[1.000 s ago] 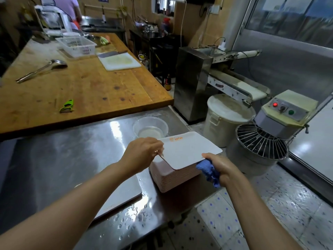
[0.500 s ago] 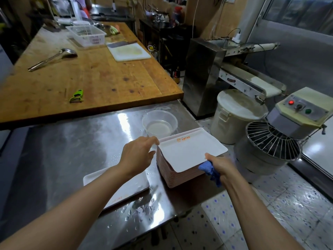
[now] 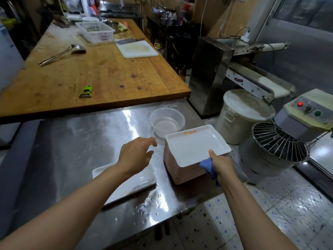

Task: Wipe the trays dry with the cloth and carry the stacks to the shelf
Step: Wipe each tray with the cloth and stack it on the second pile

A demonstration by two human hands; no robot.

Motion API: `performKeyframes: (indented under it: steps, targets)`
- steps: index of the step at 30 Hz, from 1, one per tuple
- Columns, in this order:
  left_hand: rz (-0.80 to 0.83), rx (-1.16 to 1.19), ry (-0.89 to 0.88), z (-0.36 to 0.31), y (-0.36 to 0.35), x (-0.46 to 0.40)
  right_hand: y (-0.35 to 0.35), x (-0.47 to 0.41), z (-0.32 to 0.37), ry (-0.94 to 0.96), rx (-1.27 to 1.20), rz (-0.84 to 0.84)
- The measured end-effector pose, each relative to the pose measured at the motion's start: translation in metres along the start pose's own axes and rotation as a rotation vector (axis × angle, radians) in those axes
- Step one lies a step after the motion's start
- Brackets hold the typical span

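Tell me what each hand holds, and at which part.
Right hand grips the blue cloth and pinches the top tray at its near edge. Left hand holds nothing.

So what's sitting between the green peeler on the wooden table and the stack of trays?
In the head view, a clear plastic bowl holding some water sits on the wet steel table, between the green peeler and the tray stack.

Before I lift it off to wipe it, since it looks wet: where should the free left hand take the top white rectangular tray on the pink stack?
Likely the left short rim of the top white rectangular tray, coming from the left. That edge faces the open left hand and overhangs the pink stack; the right hand, holding the blue cloth, already pinches the near-right edge.
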State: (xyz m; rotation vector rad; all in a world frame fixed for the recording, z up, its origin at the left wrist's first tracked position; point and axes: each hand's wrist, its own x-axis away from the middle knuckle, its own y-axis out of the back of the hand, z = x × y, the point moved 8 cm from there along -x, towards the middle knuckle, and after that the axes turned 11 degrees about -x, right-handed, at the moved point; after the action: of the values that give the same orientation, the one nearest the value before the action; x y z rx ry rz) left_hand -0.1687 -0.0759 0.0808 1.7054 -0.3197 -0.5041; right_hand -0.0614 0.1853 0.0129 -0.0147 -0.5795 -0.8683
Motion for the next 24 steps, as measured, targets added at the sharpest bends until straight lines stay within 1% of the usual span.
performKeyframes:
  steps: [4, 8, 10, 11, 13, 15, 17, 18, 20, 22, 24]
  targets:
    - [-0.009, 0.019, 0.018, 0.013, 0.006, 0.008, -0.013, 0.031, 0.019, 0.019, -0.039, 0.076]
    - [-0.005, 0.038, 0.077, 0.037, 0.011, 0.019, -0.054, 0.067, 0.038, -0.003, -0.013, 0.267]
    - [-0.004, 0.050, 0.124, 0.055, 0.011, 0.028, -0.079, 0.082, 0.042, -0.005, 0.074, 0.357]
    - [-0.002, 0.052, 0.154, 0.066, 0.010, 0.034, -0.092, 0.088, 0.045, 0.041, 0.117, 0.397]
    - [0.014, 0.042, 0.223, 0.088, 0.005, 0.045, -0.116, 0.096, 0.048, 0.180, 0.111, 0.457]
    - [0.040, 0.043, 0.301, 0.111, -0.003, 0.058, -0.138, 0.103, 0.036, 0.219, 0.142, 0.518]
    - [0.069, 0.059, 0.387, 0.130, -0.013, 0.071, -0.161, 0.108, 0.020, 0.271, 0.256, 0.569]
    - [0.087, 0.061, 0.430, 0.139, -0.019, 0.078, -0.171, 0.108, 0.012, 0.317, 0.320, 0.576]
    - [0.138, 0.048, 0.507, 0.153, -0.033, 0.090, -0.186, 0.105, 0.002, 0.411, 0.392, 0.535]
    - [0.202, 0.030, 0.572, 0.161, -0.050, 0.101, -0.197, 0.102, -0.012, 0.464, 0.419, 0.517]
    - [0.283, 0.027, 0.633, 0.164, -0.068, 0.112, -0.207, 0.099, -0.027, 0.506, 0.501, 0.513]
